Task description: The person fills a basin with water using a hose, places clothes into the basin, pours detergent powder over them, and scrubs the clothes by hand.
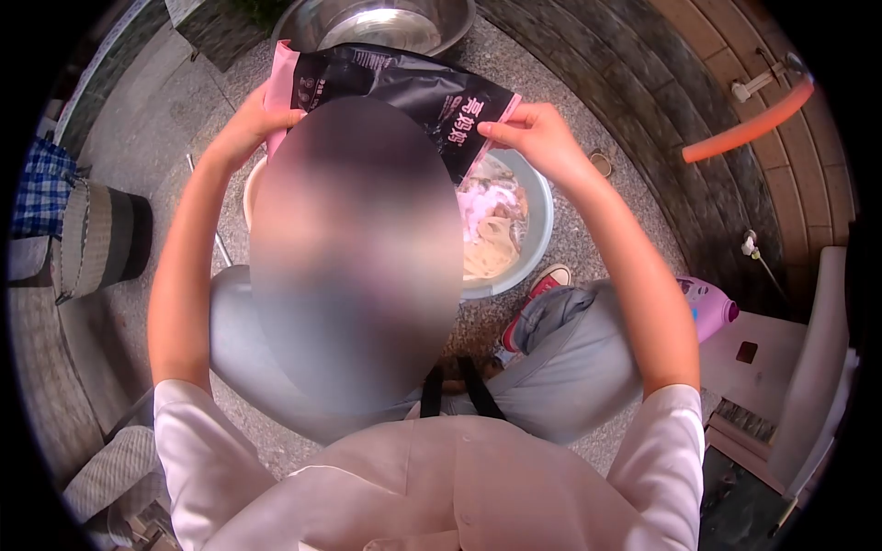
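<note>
A black plastic packaging bag [400, 83] with pink edges and white printed characters is stretched between my hands. Its left end is pinched by my left hand [253, 127], thumb on top. At the opposite end, my right hand [535, 136] grips the pink edge between thumb and fingers. Below the bag stands a light blue basin [542, 216] holding wet pale cloth [491, 250] and something pink and white in liquid. A large blurred oval hides the basin's left part and some of the bag.
A metal basin [450, 23] stands beyond the bag. To the right are a pink bottle [707, 310], an orange hose [749, 124] and a wall tap [751, 246]. On the left sits a woven basket [96, 234] with blue checked cloth [44, 188].
</note>
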Available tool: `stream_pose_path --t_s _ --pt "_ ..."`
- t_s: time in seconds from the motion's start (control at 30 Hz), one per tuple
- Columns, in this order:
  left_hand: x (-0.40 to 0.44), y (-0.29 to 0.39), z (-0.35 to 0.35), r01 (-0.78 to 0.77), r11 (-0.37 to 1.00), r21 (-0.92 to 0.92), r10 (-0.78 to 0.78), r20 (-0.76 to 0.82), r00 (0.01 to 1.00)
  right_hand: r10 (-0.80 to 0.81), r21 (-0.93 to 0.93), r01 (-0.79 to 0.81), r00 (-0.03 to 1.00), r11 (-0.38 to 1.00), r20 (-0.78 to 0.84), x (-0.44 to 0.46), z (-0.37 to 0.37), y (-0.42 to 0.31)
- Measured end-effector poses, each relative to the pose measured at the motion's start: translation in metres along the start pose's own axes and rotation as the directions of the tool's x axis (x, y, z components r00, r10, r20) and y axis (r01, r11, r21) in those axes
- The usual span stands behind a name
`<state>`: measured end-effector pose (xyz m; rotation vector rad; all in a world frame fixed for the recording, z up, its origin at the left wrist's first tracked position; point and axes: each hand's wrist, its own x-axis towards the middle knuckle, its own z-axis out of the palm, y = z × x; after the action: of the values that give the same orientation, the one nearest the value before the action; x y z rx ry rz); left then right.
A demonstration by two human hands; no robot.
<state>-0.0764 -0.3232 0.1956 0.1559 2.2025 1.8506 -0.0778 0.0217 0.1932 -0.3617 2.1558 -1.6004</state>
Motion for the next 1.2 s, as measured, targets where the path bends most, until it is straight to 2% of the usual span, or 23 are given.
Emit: stream_pose_path --t_s 0.07,0.2,0.27,0.37,0.47,0.57,0.67,0.73,0.77,0.83,0.97,1.07,1.2 --pt "0.004 0.000 0.000 -0.003 1.000 0.023 0.003 0.024 1.000 -0.062 0.123 0.081 0.986 0.989 -0.153 -0.003 0.002 0.002" --pt "0.005 0.001 0.009 -0.011 0.996 -0.085 0.007 -0.051 0.999 -0.084 0.086 0.098 0.986 0.991 -0.144 0.001 -0.006 -0.005" --pt "0.008 0.000 0.012 0.031 0.981 -0.189 -0.025 0.038 0.999 -0.078 0.129 0.098 0.985 0.987 -0.156 -0.001 -0.008 -0.008" --pt "0.016 -0.004 0.009 0.084 0.955 -0.283 -0.065 0.077 0.995 -0.065 0.208 0.106 0.978 0.972 -0.198 -0.002 -0.009 -0.024" --pt "0.030 -0.025 0.000 0.159 0.938 -0.309 -0.112 0.162 0.980 -0.102 0.210 0.139 0.979 0.968 -0.178 0.005 -0.006 -0.046" --pt "0.042 -0.045 -0.001 0.214 0.897 -0.387 -0.130 0.231 0.964 -0.152 0.113 0.168 0.979 0.979 -0.133 0.010 0.006 -0.077" --pt "0.048 -0.059 0.003 0.290 0.887 -0.359 -0.228 0.205 0.952 -0.161 0.064 0.169 0.981 0.984 -0.110 0.015 0.018 -0.092" --pt "0.054 -0.062 0.005 0.385 0.908 -0.165 -0.370 0.113 0.922 -0.206 -0.046 0.202 0.971 0.978 -0.125 0.024 0.020 -0.089" --pt "0.053 -0.059 0.007 0.381 0.910 -0.165 -0.366 0.115 0.923 -0.208 -0.049 0.203 0.970 0.978 -0.127 0.026 0.020 -0.088" --pt "0.052 -0.053 0.011 0.419 0.908 0.030 -0.420 0.056 0.906 -0.147 -0.033 0.143 0.975 0.989 -0.166 0.029 0.017 -0.086" --pt "0.058 -0.059 0.016 0.419 0.894 0.159 -0.437 0.105 0.893 0.075 0.118 -0.042 0.956 0.992 -0.285 0.026 -0.015 -0.063" --pt "0.058 -0.057 0.022 0.436 0.886 0.158 -0.457 0.133 0.880 0.262 0.312 -0.151 0.899 0.938 -0.351 0.005 -0.050 -0.039" --pt "0.064 -0.055 0.029 0.453 0.874 0.179 -0.476 0.116 0.872 0.372 0.457 -0.164 0.830 0.875 -0.415 -0.034 -0.090 -0.019"
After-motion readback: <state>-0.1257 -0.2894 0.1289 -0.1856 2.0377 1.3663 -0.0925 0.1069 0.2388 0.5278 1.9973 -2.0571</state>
